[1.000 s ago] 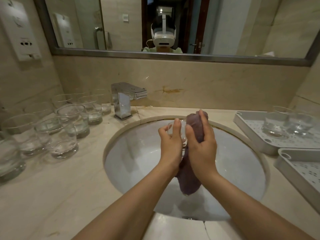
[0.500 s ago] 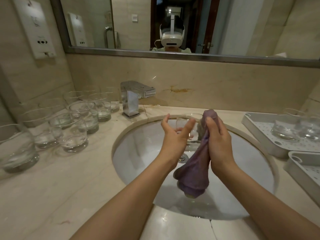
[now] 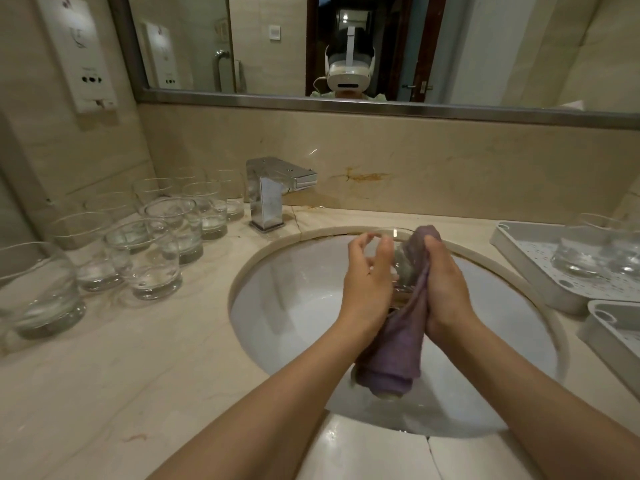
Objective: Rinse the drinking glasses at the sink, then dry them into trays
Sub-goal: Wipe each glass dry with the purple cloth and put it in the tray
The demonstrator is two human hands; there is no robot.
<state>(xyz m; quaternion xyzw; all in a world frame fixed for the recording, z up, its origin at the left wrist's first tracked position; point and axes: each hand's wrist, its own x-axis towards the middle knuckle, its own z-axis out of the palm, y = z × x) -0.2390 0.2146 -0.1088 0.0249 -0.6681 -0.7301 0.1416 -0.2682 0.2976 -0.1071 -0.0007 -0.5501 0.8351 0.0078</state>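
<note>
Over the sink (image 3: 287, 306) we hold a drinking glass (image 3: 398, 258) in our left hand (image 3: 369, 282), fingers curled round its side. Our right hand (image 3: 443, 292) grips a purple cloth (image 3: 401, 351), its fingers clamped on the fabric stuffed into the glass. More glasses (image 3: 156, 258) stand on the worktop (image 3: 138, 375) at left, near the tap (image 3: 270, 192). Two glasses sit in the far right tray (image 3: 519, 268).

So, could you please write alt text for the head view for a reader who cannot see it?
Over a white sink, the left hand holds a glass while the right hand works a purple cloth into it. Glasses stand by the tap; two more sit in a tray.
</note>
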